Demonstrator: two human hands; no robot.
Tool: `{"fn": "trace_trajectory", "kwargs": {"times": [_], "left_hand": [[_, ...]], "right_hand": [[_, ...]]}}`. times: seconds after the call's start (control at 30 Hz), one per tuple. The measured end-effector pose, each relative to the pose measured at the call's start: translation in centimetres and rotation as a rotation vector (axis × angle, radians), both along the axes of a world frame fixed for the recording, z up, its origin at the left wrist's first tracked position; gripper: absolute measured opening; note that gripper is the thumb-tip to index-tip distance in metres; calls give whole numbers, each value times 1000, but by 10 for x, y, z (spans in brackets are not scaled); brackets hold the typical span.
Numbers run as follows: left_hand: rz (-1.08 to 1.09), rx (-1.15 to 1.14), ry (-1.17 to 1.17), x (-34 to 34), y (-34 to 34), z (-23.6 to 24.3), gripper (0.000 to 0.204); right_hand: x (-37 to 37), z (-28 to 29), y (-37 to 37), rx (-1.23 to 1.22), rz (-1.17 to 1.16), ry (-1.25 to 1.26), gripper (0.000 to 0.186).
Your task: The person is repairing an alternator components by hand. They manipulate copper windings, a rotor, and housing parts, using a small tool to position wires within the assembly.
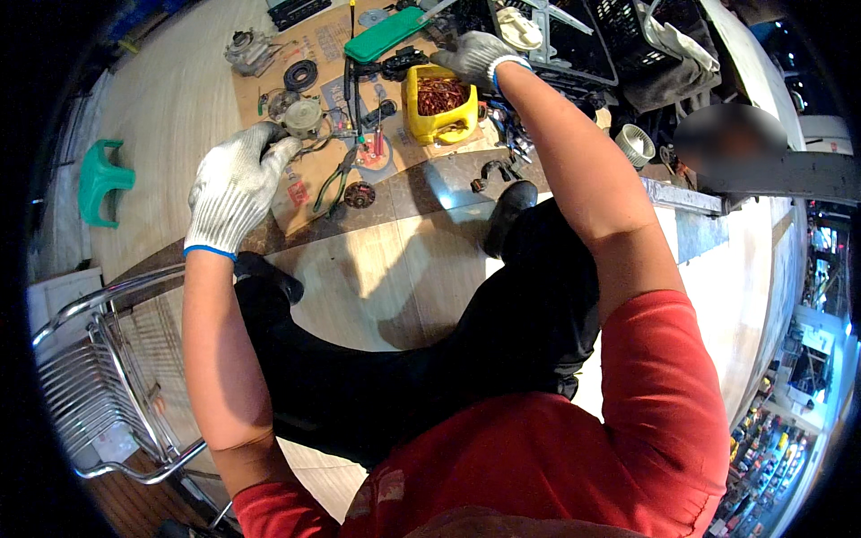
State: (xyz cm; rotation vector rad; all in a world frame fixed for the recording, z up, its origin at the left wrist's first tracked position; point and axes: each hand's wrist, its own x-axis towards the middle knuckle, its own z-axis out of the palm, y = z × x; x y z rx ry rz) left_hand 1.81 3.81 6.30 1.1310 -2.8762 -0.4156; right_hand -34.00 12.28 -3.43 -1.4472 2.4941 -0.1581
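Observation:
My left hand (235, 184), in a white knit glove with a blue cuff, has its thumb and fingers closed together. What they pinch, if anything, is too small to make out. Just beyond the fingertips lies a round grey motor part (303, 115) with a wire beside it. My right hand (473, 61), gloved too, reaches over the far side of a cut-open yellow plastic container (466, 125) filled with copper-coloured scraps (439, 94). Its fingertips point left toward a black cable bundle (404, 63); their grip is not clear. Green-handled pliers (336, 182) lie on the cardboard between my arms.
A black ring (300, 75), a metal housing (249, 54) and a green case (386, 36) lie farther back. Black crates (619, 40) stand at the far right, near a white fan wheel (635, 145). A green stool (106, 184) and metal chair (108, 394) are at left.

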Motion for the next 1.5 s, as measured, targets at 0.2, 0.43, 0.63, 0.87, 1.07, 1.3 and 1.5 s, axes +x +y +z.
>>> {"fn": "trace_trajectory", "kwargs": {"times": [0.2,0.43,0.63,0.87,1.07,1.3,1.5], "left_hand": [[-16,20,4,-3,0,-1,40],[40,12,-111,-3,3,3,42],[14,4,-92,1,-7,-4,43],[160,-42,4,16,5,14,42],[185,-76,139,39,-6,3,43],[-32,5,-65,34,-13,0,45],[25,4,-47,22,-9,22,49]], "right_hand": [[25,52,13,-217,79,21,60],[41,91,19,-7,187,57,54],[45,94,24,-17,231,83,48],[53,104,28,19,279,34,51],[49,84,25,-78,307,-43,52],[42,-3,7,191,344,-88,54],[66,-144,31,716,516,133,43]]}}
